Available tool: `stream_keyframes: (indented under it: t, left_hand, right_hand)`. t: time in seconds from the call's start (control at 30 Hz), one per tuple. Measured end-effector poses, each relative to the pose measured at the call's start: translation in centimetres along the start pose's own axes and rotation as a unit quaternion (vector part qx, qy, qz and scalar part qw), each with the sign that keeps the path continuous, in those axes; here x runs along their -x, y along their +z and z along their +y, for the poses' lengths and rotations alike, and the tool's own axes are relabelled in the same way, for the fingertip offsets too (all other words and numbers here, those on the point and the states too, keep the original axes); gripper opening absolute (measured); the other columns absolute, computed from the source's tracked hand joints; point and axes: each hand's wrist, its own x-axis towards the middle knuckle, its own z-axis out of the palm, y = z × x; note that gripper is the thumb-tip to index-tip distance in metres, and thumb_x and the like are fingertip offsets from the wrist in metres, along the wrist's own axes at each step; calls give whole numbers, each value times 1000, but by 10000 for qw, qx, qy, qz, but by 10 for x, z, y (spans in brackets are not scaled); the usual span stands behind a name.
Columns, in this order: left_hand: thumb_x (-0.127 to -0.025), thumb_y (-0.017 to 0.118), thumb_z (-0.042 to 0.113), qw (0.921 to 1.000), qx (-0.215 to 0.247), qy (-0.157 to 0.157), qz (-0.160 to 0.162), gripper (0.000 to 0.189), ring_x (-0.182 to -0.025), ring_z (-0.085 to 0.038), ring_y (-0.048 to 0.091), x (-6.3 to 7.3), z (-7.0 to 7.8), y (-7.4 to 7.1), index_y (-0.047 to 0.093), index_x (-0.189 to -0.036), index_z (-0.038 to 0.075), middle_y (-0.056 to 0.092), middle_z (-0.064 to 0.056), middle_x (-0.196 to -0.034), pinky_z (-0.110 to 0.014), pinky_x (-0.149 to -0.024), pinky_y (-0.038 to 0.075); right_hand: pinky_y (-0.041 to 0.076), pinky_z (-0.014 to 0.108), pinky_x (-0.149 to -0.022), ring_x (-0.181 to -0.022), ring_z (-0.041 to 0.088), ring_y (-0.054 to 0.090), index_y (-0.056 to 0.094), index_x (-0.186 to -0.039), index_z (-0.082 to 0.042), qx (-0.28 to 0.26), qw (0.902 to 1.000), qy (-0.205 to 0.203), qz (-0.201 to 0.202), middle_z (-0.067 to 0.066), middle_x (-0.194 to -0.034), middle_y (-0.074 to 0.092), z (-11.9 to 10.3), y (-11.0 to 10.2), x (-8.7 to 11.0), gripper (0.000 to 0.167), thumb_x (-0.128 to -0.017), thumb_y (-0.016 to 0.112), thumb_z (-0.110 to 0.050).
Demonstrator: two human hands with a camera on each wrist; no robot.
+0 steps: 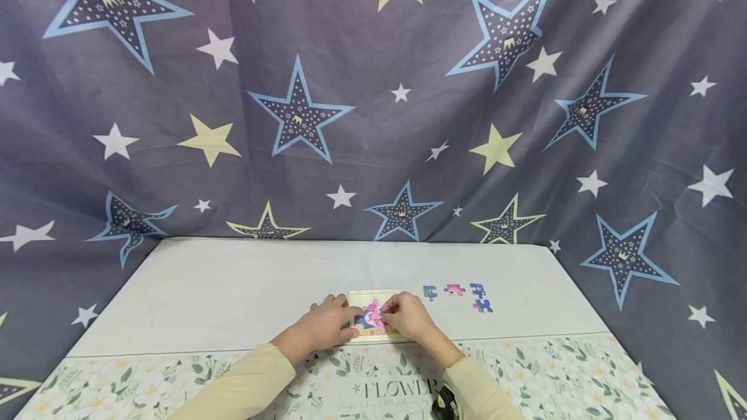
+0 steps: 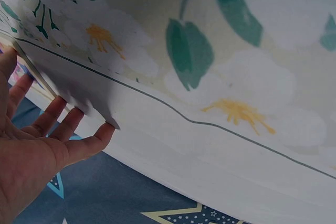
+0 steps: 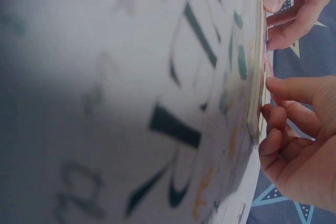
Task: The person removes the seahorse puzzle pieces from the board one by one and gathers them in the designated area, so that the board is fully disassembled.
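A shallow pale puzzle tray (image 1: 373, 291) lies at the middle of the table, with a pink, blue and orange jigsaw picture (image 1: 367, 321) partly filling it. My left hand (image 1: 323, 324) rests at the tray's left side, fingers spread and thumb at the near left corner; the left wrist view shows the fingers of that hand (image 2: 39, 145) extended along the edge. Over the right part of the picture, my right hand (image 1: 411, 317) pinches a small puzzle piece between thumb and forefinger, largely hidden by the fingertips. In the right wrist view its other fingers (image 3: 273, 142) are curled.
Several loose puzzle pieces lie right of the tray, among them a green-and-blue piece (image 1: 430, 291), a pink piece (image 1: 454, 290) and a blue piece (image 1: 482, 305). A floral cloth (image 1: 525, 374) covers the near table. A star-patterned curtain (image 1: 362, 148) hangs behind.
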Motion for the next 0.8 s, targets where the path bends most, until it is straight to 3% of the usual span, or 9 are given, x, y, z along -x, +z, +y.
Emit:
stream_keyframes:
  t: [0.8]
  left_hand:
    - [-90,57,45,9999,93,-51,-73,44,-103,-24,51,-1,0,-1,57,-128,23,54,-7,-112,-63,-90,42]
  right_hand:
    - [46,24,-61,-70,11,53,68,-85,-8,87,9998,130,142,1,-79,60,5,-12,4,6,-80,71,-10]
